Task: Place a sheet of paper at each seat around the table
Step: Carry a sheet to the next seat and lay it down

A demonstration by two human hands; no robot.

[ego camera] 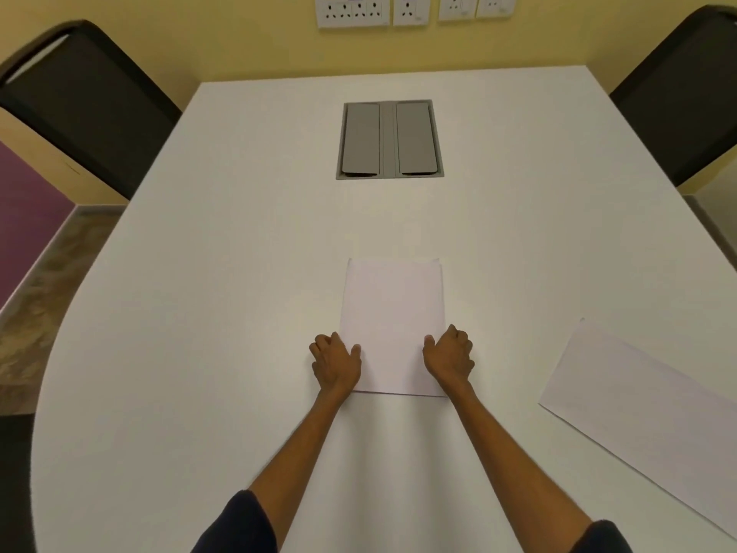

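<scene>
Flat, sheet point(393, 313) lies between both hands point(393, 359).

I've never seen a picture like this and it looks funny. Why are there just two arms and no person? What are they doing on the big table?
The camera sits on the person's head and looks down, so you see only their own arms reaching out, as if through their eyes. There is just this one picture. The left hand and right hand rest on the two side edges of a sheet of paper lying flat on the white table. They seem to be pressing or straightening it, not lifting it. A second sheet lies to the right, near the table's edge. The grey rectangle in the middle is a cover panel set into the table. Two dark chairs stand at the far corners, one on the left and one on the right.
</scene>
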